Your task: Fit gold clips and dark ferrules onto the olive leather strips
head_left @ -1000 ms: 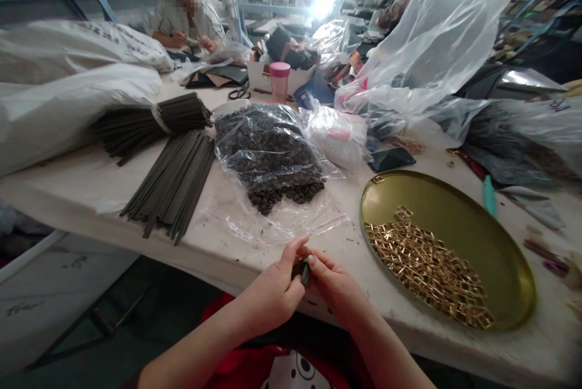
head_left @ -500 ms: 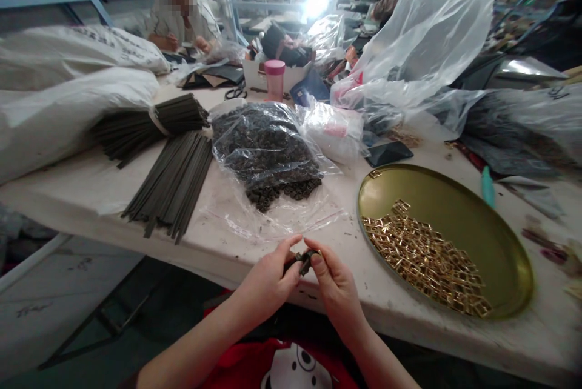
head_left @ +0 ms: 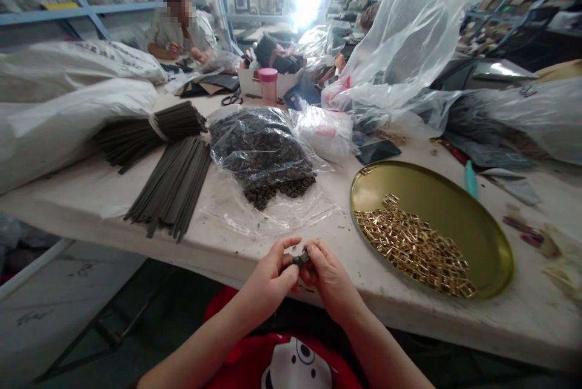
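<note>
Close together at the table's front edge, my left hand (head_left: 273, 271) and my right hand (head_left: 326, 274) both pinch a small dark strap piece (head_left: 301, 259). Its far ends are hidden by my fingers. Just beyond them lies a clear plastic bag (head_left: 259, 146), its mouth toward me, with many small dark loops (head_left: 279, 190) spilling out. Gold metal buckles (head_left: 416, 243) are heaped in a round gold tray (head_left: 454, 207) right of my hands. Flat dark strips (head_left: 170, 189) lie to the left, and behind them is a bundle of dark strips (head_left: 152, 128) tied with a band.
White sacks (head_left: 68, 116) line the left side. Behind the bag are a pink-lidded jar (head_left: 268, 86), scissors (head_left: 231, 98) and a filled white box (head_left: 250, 83). A dark phone-like slab (head_left: 379, 151) lies behind the tray. A person (head_left: 182, 31) sits across the table.
My right fingers have curled in closer around the dark piece, which has turned a little. The view has shifted slightly, and both hands stay at the table edge.
</note>
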Tool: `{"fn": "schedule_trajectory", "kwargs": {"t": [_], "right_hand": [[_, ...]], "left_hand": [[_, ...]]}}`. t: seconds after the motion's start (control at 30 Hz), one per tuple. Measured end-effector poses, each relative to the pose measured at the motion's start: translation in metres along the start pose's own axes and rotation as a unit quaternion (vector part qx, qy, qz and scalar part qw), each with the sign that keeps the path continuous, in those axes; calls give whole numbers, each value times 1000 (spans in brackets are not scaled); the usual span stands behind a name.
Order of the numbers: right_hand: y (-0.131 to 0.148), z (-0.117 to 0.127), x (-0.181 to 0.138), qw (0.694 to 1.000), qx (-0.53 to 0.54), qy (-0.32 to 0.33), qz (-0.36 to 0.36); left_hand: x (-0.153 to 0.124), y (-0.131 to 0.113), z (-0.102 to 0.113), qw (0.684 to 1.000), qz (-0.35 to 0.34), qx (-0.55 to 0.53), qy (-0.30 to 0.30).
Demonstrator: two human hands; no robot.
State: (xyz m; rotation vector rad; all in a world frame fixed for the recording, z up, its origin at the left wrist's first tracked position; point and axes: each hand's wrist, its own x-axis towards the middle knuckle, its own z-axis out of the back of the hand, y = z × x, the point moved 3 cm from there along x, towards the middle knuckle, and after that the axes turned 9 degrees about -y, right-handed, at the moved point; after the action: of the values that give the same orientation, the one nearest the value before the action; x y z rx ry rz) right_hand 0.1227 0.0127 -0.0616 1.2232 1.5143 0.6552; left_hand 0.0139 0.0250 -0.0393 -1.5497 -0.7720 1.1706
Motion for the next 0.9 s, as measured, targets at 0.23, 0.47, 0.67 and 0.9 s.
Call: {"fn": "schedule_trajectory", "kwargs": {"t": [0.23, 0.47, 0.67, 0.9], "right_hand": [[2, -3, -6, 997, 65, 11, -48], [-6, -2, -2, 993, 95, 19, -64], [-3, 6, 2, 1000, 13, -9, -7], [1, 12, 7, 995, -88, 31, 31]], "left_hand": [[-5, -4, -3, 1000, 10, -24, -6], [-3, -4, -6, 997, 49, -58, -12], [0, -1, -1, 999, 8, -7, 34], [4, -2, 2, 998, -5, 52, 29]]}}
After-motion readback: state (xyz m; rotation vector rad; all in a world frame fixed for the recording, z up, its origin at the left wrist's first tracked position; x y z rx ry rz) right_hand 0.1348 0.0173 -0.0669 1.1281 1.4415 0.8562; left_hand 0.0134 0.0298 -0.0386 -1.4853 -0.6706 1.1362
